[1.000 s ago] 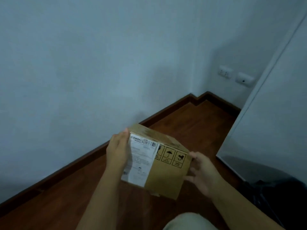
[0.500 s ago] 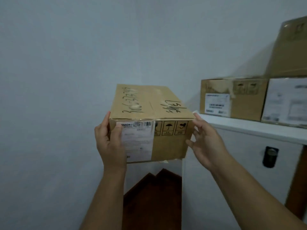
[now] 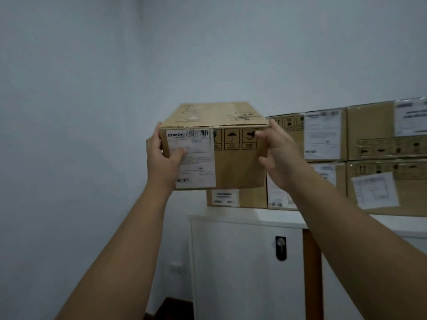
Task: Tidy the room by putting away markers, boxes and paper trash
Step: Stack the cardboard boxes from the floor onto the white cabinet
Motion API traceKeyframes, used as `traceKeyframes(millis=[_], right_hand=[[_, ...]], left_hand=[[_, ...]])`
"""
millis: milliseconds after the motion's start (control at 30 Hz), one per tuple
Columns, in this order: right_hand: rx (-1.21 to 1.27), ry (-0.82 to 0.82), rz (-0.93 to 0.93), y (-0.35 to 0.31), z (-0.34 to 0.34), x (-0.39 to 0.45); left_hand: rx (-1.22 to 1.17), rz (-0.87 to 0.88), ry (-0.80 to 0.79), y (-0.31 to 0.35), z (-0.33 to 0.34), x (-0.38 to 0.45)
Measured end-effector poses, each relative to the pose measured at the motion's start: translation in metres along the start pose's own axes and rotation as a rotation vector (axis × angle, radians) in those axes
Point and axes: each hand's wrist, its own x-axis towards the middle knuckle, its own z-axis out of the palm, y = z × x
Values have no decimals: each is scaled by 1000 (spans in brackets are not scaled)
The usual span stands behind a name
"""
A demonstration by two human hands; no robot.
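The cardboard box (image 3: 215,146) is in the air, clamped between the left hand (image 3: 163,161) on its left edge, thumb lying across the white shipping label (image 3: 191,158), and the right hand (image 3: 280,158) wrapped around its right edge. It hangs just left of the stacked boxes (image 3: 360,155) and above the small box (image 3: 235,198) at the left end of that stack, not yet resting on anything. The stack already stands on the white cabinet top (image 3: 258,218), so some boxes appear to be put away; this one seems close to being set down beside or on them, which is a judgement from its height and nearness. No markers or paper trash are in view, so how far those parts have got cannot be told. The carried box is plain brown corrugated card, closed, with dark handwriting scrawled on its top, a barcode at the head of the label and three printed handling symbols (image 3: 235,138) in a row beside it. Its corners look square and undamaged.
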Motion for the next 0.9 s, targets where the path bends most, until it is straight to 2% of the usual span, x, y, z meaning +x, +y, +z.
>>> traceKeyframes(millis=[133,267,333,433,467,633,767,900], right_hand=[[-350,50,-70,8,-8,17],[-703,82,-217,27,-10,40],[-1005,110,-260,40,-9,51],[-1546,154,-307,68,-12,66],[-1653,174,-323,75,-14,72],[-1884,220,-315,105,-27,105],[-1978,115,-260,139,-44,116],[-1988,52,-152,159,-63,127]], left_hand=[[69,-171,-168,-33,15,18],[233,-112,-246,-58,22,42],[413,-84,-246,-66,32,56],[723,-142,-271,-85,47,66],[797,-137,-281,-90,51,69],[1174,81,-434,-127,71,76],[1237,107,-660,-167,85,67],[1252,95,-764,-191,97,71]])
